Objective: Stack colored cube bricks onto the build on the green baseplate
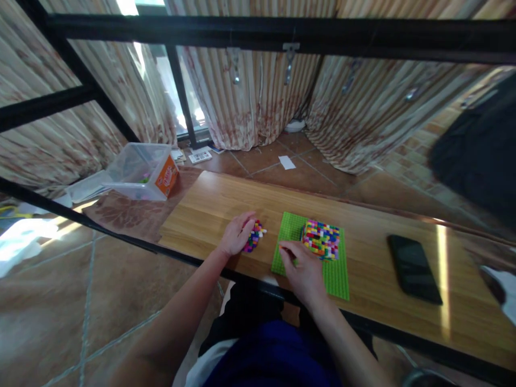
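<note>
On the wooden tabletop, my left hand [237,234] lies with its fingers stretched out against a small pile of loose multicoloured toy bricks [253,239]. Its fingers cover part of that pile. To the right is a green baseplate [337,282] carrying a block built of many small coloured bricks [322,236]. Over the left part of this baseplate, just beside the built block, my right hand [304,267] has thumb and fingertips pinched together. What sits in the pinch is too small to make out.
A black phone [415,269] lies on the table [371,269] to the right. Beyond the table's left end, a clear plastic box [137,166] with an orange label stands on the floor. A black metal frame [258,32] crosses above, before striped curtains [258,97].
</note>
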`<action>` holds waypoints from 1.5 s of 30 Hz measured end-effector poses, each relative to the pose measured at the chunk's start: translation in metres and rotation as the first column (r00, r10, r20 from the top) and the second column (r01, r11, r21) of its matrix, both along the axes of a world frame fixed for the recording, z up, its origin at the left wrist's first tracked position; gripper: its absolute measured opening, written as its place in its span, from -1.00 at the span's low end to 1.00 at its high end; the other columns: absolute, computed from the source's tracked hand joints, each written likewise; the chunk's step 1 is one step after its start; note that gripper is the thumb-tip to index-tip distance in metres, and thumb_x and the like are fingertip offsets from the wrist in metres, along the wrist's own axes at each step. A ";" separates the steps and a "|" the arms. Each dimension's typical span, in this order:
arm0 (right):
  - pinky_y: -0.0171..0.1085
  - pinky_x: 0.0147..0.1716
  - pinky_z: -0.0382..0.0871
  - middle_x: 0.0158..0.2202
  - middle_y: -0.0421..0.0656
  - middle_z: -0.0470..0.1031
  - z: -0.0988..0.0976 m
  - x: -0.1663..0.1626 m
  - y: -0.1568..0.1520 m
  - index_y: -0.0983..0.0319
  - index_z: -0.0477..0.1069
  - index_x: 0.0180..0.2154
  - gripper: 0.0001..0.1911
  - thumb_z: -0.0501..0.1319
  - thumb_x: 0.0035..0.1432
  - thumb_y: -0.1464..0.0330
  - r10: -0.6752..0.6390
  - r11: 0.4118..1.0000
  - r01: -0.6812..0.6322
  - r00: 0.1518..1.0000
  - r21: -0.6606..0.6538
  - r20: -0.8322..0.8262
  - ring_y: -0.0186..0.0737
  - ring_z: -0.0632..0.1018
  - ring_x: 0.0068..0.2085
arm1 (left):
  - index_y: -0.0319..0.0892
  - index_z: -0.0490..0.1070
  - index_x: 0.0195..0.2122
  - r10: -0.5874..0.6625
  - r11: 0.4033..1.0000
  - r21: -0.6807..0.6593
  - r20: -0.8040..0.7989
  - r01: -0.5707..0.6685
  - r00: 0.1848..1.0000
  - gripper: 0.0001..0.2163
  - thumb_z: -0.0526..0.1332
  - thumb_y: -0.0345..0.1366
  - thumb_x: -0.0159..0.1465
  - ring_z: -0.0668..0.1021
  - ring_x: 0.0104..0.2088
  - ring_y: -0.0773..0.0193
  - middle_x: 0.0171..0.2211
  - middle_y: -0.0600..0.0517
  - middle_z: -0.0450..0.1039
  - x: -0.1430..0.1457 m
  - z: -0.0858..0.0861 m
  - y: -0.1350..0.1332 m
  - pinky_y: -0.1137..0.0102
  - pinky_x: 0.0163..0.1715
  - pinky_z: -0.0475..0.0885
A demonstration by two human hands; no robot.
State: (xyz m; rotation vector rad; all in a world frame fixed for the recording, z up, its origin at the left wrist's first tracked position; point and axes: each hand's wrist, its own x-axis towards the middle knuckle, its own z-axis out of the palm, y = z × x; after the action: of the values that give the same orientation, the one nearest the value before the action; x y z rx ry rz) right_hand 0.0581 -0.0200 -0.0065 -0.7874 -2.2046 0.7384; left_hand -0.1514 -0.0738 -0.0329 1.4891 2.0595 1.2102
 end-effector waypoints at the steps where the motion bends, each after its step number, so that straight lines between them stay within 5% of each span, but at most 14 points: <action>1: -0.24 -0.23 0.46 -0.27 -0.12 0.59 0.003 0.010 0.002 0.17 0.52 -0.21 -0.77 0.09 0.27 0.30 -0.044 0.999 0.044 0.999 -0.018 -0.006 -0.21 0.57 -0.28 | -0.12 0.35 0.08 -0.005 1.000 0.001 0.001 0.004 1.000 -0.65 -0.05 -0.14 0.40 0.53 0.03 0.14 -0.07 -0.05 0.56 0.000 0.000 0.000 0.13 0.12 0.39; 7: -0.20 -0.25 0.47 -0.23 -0.10 0.59 0.003 0.061 0.034 0.17 0.54 -0.23 -0.75 0.15 0.23 0.21 -0.284 0.958 0.282 0.958 -0.044 -0.034 -0.19 0.58 -0.27 | -0.10 0.34 0.08 -0.006 1.000 0.006 0.026 0.006 1.000 -0.67 -0.02 -0.13 0.39 0.56 -0.01 0.16 -0.06 -0.05 0.55 -0.002 -0.002 0.000 0.12 0.06 0.45; 13: -0.14 -0.16 0.43 -0.19 -0.07 0.52 -0.009 0.073 0.065 0.18 0.58 -0.26 -0.74 0.20 0.18 0.18 -0.375 0.927 0.375 0.924 -0.023 -0.073 -0.15 0.52 -0.16 | -0.12 0.35 0.07 -0.003 1.000 0.003 0.006 0.003 1.000 -0.67 -0.01 -0.13 0.38 0.56 -0.01 0.15 -0.07 -0.08 0.55 -0.002 -0.001 0.000 0.10 0.07 0.43; 21: -0.12 -0.14 0.39 -0.12 -0.06 0.46 -0.019 0.065 0.070 0.14 0.62 -0.30 -0.74 0.26 0.09 0.13 -0.416 0.901 0.390 0.901 -0.190 -0.124 -0.11 0.49 -0.09 | -0.13 0.37 0.06 0.011 1.000 -0.008 0.017 -0.011 1.000 -0.65 0.00 -0.09 0.38 0.57 -0.05 0.13 -0.09 -0.08 0.56 -0.003 0.001 0.000 0.08 0.05 0.44; 28: -0.13 -0.13 0.40 -0.16 -0.09 0.52 -0.027 0.061 0.076 0.16 0.61 -0.34 -0.72 0.40 -0.11 0.16 -0.463 0.817 0.281 0.840 -0.503 -0.283 -0.12 0.51 -0.10 | -0.12 0.38 0.06 0.010 1.000 0.011 0.001 -0.010 1.000 -0.66 0.01 -0.11 0.38 0.58 -0.06 0.13 -0.10 -0.08 0.57 -0.004 -0.001 0.001 0.08 0.05 0.44; 33: -0.22 -0.29 0.43 -0.30 -0.15 0.58 -0.022 0.059 0.073 0.19 0.59 -0.22 -0.62 0.40 -0.13 0.20 -0.497 0.725 0.156 0.793 -0.671 -0.352 -0.27 0.51 -0.33 | -0.13 0.38 0.06 0.017 1.000 0.008 0.003 -0.017 1.000 -0.66 0.02 -0.12 0.38 0.58 -0.06 0.13 -0.10 -0.09 0.57 -0.003 0.000 0.001 0.09 0.05 0.44; 45: -0.26 -0.38 0.43 -0.34 -0.13 0.59 -0.023 0.049 0.075 0.26 0.57 -0.22 -0.57 0.39 -0.14 0.16 -0.581 0.686 0.279 0.766 -0.672 -0.275 -0.28 0.52 -0.40 | -0.13 0.38 0.06 0.013 1.000 -0.002 0.000 -0.013 1.000 -0.65 0.01 -0.10 0.38 0.57 -0.04 0.13 -0.08 -0.08 0.56 -0.003 -0.001 0.001 0.08 0.07 0.42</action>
State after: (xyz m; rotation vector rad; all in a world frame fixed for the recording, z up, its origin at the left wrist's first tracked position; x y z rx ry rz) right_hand 0.1074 0.0555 -0.0296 -1.2462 -1.2369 1.2385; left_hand -0.1549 -0.0727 -0.0338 1.4768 2.0724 1.2128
